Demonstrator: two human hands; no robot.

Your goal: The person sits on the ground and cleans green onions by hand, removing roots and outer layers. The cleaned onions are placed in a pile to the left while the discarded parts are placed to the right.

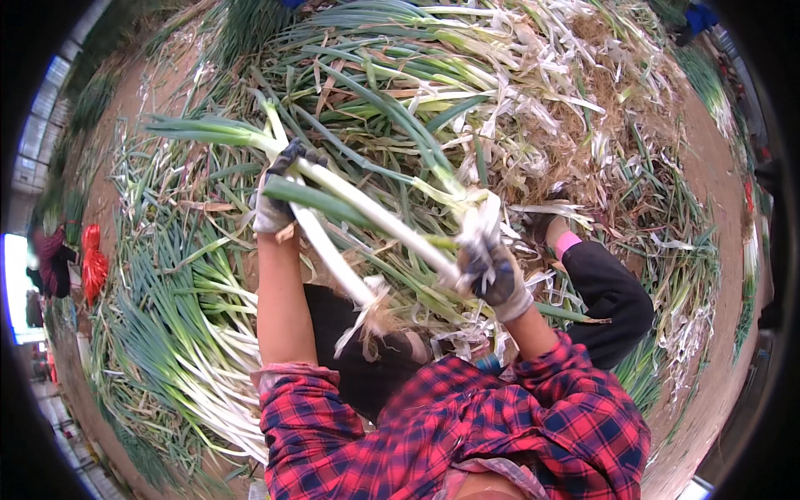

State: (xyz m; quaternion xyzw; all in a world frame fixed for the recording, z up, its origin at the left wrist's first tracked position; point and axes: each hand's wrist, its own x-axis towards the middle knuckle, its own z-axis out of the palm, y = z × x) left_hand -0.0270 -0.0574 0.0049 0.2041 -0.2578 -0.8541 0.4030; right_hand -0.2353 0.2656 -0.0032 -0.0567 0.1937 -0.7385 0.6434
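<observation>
My left hand (279,190), in a grey-and-dark work glove, grips Welsh onions near where white shank meets green leaf. One bare white stalk (381,215) slants from it down to my right hand. A second onion (334,256) hangs lower from the left hand, its shaggy roots (378,315) still on. My gloved right hand (497,278) is closed around a bunch of loose whitish outer layers (478,219) with green leaves trailing up from it. The lower end of the bare stalk meets the right hand; whether its fingers also grip that end is hidden.
Unpeeled onions (400,56) lie heaped ahead, roots (581,119) to the right. Cleaned white onions (219,375) are piled at my left. Stripped leaves litter the ground around my legs (606,300). Red plastic twine (94,262) hangs at far left, near another person (53,259).
</observation>
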